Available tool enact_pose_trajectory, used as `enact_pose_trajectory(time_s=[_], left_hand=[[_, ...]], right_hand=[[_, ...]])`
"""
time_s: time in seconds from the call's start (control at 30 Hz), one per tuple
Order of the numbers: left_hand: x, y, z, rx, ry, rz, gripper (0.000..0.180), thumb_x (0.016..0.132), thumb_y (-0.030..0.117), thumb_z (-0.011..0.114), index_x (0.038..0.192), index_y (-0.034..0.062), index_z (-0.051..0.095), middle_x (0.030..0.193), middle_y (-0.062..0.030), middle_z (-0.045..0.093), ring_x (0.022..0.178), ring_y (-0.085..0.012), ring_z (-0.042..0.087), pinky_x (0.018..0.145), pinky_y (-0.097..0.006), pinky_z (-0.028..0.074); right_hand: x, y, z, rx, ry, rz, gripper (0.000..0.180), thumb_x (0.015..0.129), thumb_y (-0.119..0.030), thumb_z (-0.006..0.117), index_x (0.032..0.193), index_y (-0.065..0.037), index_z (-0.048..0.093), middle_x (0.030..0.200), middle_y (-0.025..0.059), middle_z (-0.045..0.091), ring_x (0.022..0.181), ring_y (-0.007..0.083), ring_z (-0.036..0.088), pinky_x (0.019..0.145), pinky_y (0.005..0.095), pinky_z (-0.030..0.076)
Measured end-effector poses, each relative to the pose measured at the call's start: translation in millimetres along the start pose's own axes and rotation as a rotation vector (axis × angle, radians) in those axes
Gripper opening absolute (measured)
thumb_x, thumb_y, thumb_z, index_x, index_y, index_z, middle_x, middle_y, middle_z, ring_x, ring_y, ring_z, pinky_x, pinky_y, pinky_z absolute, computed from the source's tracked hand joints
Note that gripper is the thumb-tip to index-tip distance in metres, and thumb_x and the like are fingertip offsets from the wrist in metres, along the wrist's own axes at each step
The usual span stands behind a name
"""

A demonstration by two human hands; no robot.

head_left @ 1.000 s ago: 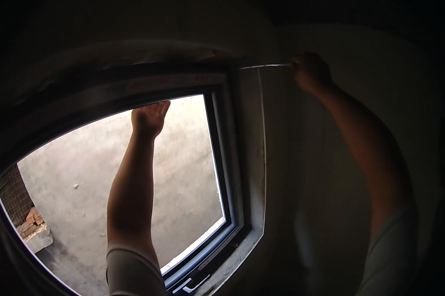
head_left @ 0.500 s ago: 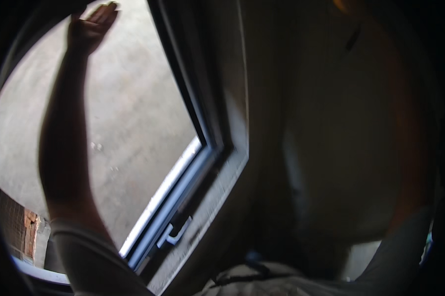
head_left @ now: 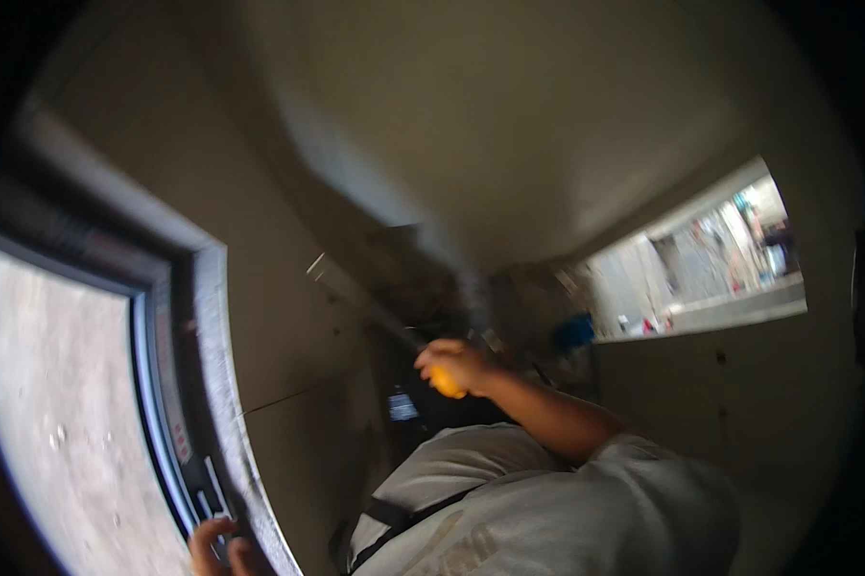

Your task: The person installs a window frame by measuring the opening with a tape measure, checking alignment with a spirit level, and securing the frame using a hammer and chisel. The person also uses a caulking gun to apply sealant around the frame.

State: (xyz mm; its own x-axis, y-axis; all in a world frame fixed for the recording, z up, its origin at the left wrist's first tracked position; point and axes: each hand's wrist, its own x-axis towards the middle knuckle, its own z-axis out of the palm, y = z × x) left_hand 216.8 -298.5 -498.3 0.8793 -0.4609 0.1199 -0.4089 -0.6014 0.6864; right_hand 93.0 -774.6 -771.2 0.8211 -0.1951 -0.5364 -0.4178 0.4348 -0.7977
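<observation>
An orange-handled tool is in my right hand, fingers wrapped round the grip. Its long, thin, pale shaft points up and left, blurred, so I cannot make out the tip's kind. At the lower left, my left hand shows only its bent fingers, closed on the window frame just below the white window handle. The rest of that hand is hidden past the picture's edge.
A plain wall runs between the window and the dark corner. On the right, a bright opening shows blurred items beyond. Near its lower left corner is a blue object. A pale surface fills the upper middle.
My view has swung to the right, away from the window. My left hand, raised and outstretched before the pane, is down at the frame. The right hand with the tool has come into plain view.
</observation>
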Motion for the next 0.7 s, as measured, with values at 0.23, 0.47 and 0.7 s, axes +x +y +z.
enact_pose_trajectory(time_s=[0.23, 0.47, 0.7], left_hand=[[-23.2, -12.3, 128.0, 0.344, 0.041, 0.236, 0.021, 0.096, 0.009, 0.077, 0.112, -0.0029, 0.07, 0.129, -0.0232, 0.071, 0.117, -0.0421, 0.069, 0.105, -0.052, 0.053], [-40.1, -43.4, 147.9, 0.577, -0.031, 0.283, 0.026, 0.092, 0.008, 0.077, 0.115, 0.0007, 0.07, 0.146, -0.0294, 0.061, 0.131, -0.049, 0.062, 0.111, -0.058, 0.052], [-45.7, -55.9, 152.6, 0.554, -0.008, 0.256, 0.032, 0.092, 0.009, 0.077, 0.122, 0.0003, 0.069, 0.148, -0.0331, 0.058, 0.134, -0.0519, 0.059, 0.111, -0.061, 0.051]], right_hand=[[-2.9, 69.8, 18.2, -0.415, -0.12, -0.084, 0.037, 0.106, -0.035, 0.064, 0.097, -0.001, 0.076, 0.087, 0.011, 0.076, 0.08, 0.0234, 0.072, 0.075, 0.0397, 0.056], [-17.9, 105.0, 12.2, -0.575, 0.022, -0.297, 0.036, 0.104, -0.035, 0.063, 0.095, -0.001, 0.071, 0.088, 0.0222, 0.073, 0.083, 0.0414, 0.072, 0.072, 0.0493, 0.054], [-27.3, 111.0, 10.7, -0.529, 0.066, -0.323, 0.037, 0.104, -0.035, 0.061, 0.089, -0.002, 0.067, 0.084, 0.0222, 0.07, 0.08, 0.0443, 0.07, 0.07, 0.0525, 0.052]])
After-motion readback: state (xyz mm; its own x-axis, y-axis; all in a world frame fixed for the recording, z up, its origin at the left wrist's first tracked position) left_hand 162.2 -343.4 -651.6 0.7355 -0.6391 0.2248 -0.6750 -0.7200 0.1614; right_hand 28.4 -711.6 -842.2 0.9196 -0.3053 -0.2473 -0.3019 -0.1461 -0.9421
